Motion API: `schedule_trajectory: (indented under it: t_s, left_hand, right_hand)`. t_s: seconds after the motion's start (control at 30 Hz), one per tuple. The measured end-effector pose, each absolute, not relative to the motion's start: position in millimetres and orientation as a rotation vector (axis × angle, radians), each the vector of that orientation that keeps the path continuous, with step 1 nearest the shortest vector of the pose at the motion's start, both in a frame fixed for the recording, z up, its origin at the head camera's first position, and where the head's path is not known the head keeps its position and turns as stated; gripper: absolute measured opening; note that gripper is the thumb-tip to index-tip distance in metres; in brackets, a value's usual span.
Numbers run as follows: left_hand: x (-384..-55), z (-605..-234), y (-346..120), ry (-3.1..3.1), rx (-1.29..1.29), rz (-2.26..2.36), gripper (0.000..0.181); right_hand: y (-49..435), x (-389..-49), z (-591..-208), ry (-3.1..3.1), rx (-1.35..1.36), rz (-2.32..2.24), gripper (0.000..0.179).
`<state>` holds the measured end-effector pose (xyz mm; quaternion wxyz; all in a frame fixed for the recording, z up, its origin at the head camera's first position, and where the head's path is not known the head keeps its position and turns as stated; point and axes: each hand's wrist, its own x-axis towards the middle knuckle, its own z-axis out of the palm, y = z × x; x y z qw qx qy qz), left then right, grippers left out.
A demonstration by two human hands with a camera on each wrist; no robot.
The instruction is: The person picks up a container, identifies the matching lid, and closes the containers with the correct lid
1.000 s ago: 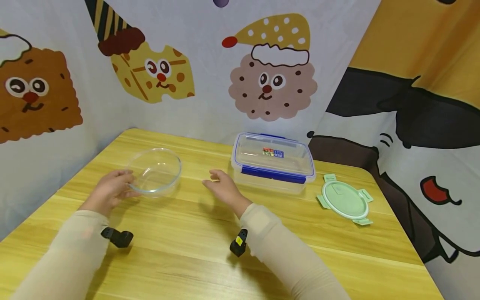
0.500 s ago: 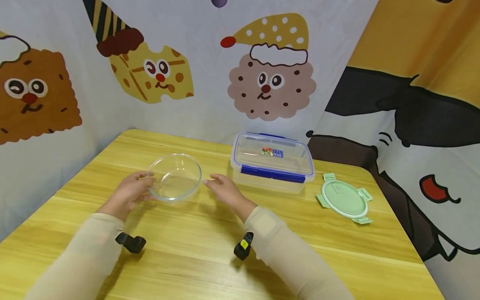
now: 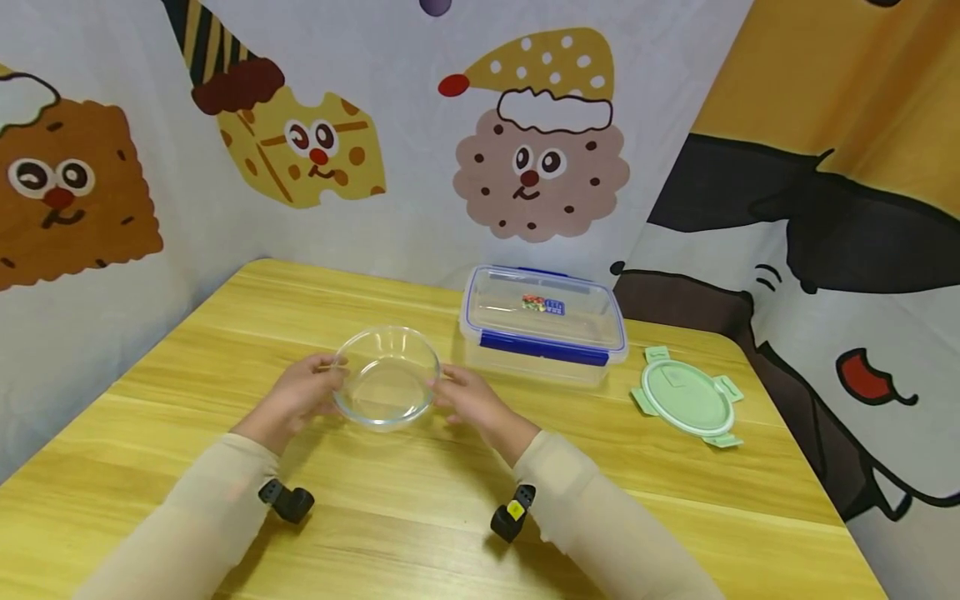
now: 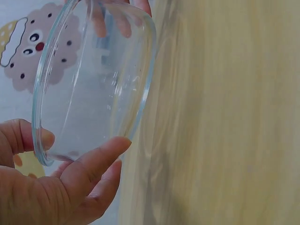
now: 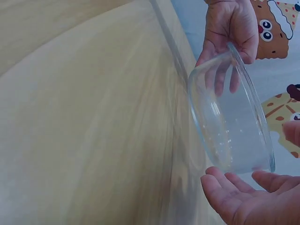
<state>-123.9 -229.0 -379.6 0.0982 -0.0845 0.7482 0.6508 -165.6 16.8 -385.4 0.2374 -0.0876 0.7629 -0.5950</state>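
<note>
A clear round glass bowl (image 3: 386,387), upright with nothing in it, is between both hands in the head view. My left hand (image 3: 302,396) grips its left side. In the left wrist view, the thumb (image 4: 44,139) lies over the rim and the fingers (image 4: 96,164) support the wall from outside. My right hand (image 3: 480,404) is at the opposite side. Its extended fingers (image 5: 225,183) meet the glass or nearly so in the right wrist view, while the thumb (image 5: 291,133) stands apart from the rim. The bowl seems slightly above the wooden table (image 3: 405,517).
A clear rectangular food container (image 3: 543,325) with blue clips stands at the back of the table. To its right lies a round green lid (image 3: 688,397) with flaps spread outward. A cloth (image 3: 420,225) with cartoon prints hangs behind the table.
My left hand has carried the bowl rightward and nearer to me. The right hand has come slightly nearer too, and its fingers have reached the bowl's side. The container and lid stay put.
</note>
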Motion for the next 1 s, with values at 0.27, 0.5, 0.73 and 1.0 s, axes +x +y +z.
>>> schedule_trajectory:
  t_s: [0.27, 0.5, 0.73, 1.0]
  left_hand:
    - [-119, -383, -213, 2.211, -0.237, 1.941, 0.055]
    - [-117, -380, -196, 2.191, -0.225, 1.972, 0.053]
    - [-118, -381, -178, 2.178, -0.202, 1.977, 0.053]
    - [-121, -385, -158, 2.159, -0.147, 1.967, 0.056]
  right_hand:
    - [28, -156, -388, 2.131, -0.176, -1.659, 0.052]
    - [41, -148, -384, 2.189, -0.126, -1.695, 0.052]
    - [59, -144, -382, 2.214, -0.101, -1.702, 0.05]
    - [80, -139, -380, 2.246, -0.053, -1.689, 0.051]
